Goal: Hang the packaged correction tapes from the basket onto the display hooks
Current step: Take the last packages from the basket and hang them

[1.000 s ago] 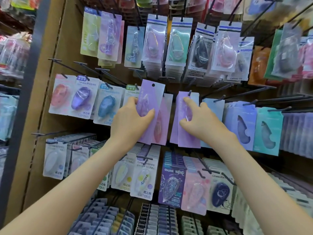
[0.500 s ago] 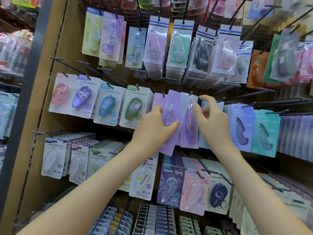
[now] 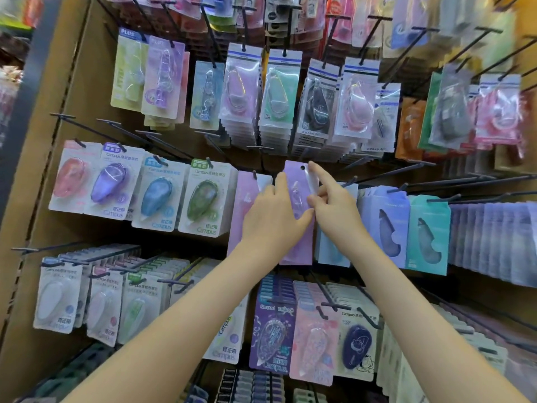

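Observation:
A purple packaged correction tape (image 3: 299,187) is held upright in front of the middle row of the display, its hang hole showing near the top. My left hand (image 3: 273,216) grips its left side and lower half. My right hand (image 3: 334,205) pinches its right edge, with the forefinger stretched up beside the hole. A pink pack (image 3: 245,205) hangs on a hook just left of it. Black display hooks (image 3: 374,177) stick out to the right of the pack. The basket is not in view.
The brown pegboard wall (image 3: 72,91) is crowded with hanging packs: Campus tapes (image 3: 200,199) at left, blue and teal packs (image 3: 427,231) at right, more rows above and below. Several bare hooks (image 3: 81,128) jut out at upper left.
Both hands have moved the purple pack up and a little right. My right forefinger now reaches up by its hang hole. The view has tilted slightly.

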`<state>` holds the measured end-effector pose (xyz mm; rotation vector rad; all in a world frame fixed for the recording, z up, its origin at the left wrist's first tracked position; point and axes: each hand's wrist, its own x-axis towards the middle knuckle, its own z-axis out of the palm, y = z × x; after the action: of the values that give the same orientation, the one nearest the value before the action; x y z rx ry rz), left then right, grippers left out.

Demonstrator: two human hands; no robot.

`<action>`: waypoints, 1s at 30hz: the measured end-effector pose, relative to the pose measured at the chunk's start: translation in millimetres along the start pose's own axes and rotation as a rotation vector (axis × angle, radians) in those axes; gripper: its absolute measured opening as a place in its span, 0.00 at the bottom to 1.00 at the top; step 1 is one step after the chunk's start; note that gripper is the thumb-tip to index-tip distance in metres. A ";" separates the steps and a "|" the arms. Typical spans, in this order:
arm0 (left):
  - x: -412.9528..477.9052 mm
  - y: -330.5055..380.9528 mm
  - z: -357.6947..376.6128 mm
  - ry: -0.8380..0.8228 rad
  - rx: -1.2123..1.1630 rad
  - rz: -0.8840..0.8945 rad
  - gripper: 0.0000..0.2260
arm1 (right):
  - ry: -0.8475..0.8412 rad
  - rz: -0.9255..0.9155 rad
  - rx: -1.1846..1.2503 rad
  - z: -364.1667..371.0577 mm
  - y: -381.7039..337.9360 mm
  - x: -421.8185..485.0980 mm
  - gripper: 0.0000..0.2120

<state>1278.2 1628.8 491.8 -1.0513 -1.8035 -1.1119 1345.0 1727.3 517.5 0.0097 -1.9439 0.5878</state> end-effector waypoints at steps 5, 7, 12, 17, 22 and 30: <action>1.5 -10.5 2.0 0.103 0.160 0.059 0.38 | -0.057 0.018 -0.036 -0.8 2.5 3.2 0.28; 1.8 -13.9 2.9 0.050 0.227 0.050 0.35 | -0.091 0.044 -0.039 0.0 4.4 4.2 0.28; 0.6 -28.8 3.7 -0.082 0.181 0.030 0.25 | -0.015 0.059 -0.075 8.6 3.9 0.4 0.22; -8.6 -43.8 -2.9 0.001 0.042 0.101 0.22 | 0.129 -0.136 -0.380 31.5 3.2 -24.8 0.31; -16.3 -68.1 -1.4 0.026 0.096 0.090 0.30 | 0.087 -0.189 -0.418 45.1 9.6 -31.7 0.37; -33.6 -79.0 -11.6 -0.078 0.126 0.117 0.24 | -0.007 -0.116 -0.416 55.1 11.4 -38.0 0.36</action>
<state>1220.9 1587.3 441.8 -1.1229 -1.8231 -0.8873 1311.7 1705.5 462.5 -0.1364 -2.0238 0.0999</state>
